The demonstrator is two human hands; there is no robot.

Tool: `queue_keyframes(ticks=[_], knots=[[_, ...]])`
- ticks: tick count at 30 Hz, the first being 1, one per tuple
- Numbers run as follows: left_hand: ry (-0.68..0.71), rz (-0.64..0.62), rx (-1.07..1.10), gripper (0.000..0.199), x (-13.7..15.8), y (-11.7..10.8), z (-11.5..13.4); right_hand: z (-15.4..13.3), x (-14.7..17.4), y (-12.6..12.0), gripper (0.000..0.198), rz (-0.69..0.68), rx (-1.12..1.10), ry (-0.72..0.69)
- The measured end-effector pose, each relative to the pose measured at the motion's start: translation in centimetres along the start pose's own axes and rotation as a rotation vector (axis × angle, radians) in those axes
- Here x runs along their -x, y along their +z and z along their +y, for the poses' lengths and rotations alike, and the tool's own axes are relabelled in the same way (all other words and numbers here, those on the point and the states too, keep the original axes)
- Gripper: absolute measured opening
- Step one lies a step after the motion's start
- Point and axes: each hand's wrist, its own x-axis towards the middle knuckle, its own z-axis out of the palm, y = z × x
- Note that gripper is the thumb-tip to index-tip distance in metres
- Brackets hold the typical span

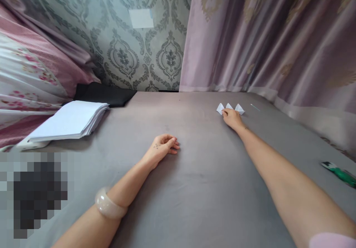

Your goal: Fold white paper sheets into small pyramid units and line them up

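A row of three small folded white paper shapes stands near the far right of the grey surface. My right hand [232,118] is reached out to them, its thumb and forefinger closed on the leftmost folded paper shape [219,108]. Behind my knuckles the middle paper shape [228,106] is partly hidden. Just right of the hand sits the third paper shape [239,109]. My left hand [164,146] rests on its side near the middle of the surface, fingers loosely bent and apart, with nothing in it. A pale bangle [109,204] circles the left forearm.
A thick stack of white paper [69,119] lies at the left, before a black folded item [107,94]. Far right is a green-handled tool [340,174], and a thin pale strip [255,107] lies beyond the paper shapes. Curtains [236,36] hang along the right edge.
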Motion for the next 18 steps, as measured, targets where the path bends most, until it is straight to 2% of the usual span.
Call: queue_keyframes(ticks=[10,15,18], knots=[[-0.001,0.002,-0.006,0.011,0.3,0.1,0.3,0.8,1.7,-0.7,0.046,0.074,-0.146,0.081],[0.019,-0.012,-0.005,0.016,0.2,0.0,0.2,0.0,4.8,-1.3,0.039,0.023,-0.172,0.081],[0.025,-0.01,-0.02,0.012,0.3,0.0,0.3,-2.0,7.5,-1.3,0.031,-0.023,-0.164,-0.007]])
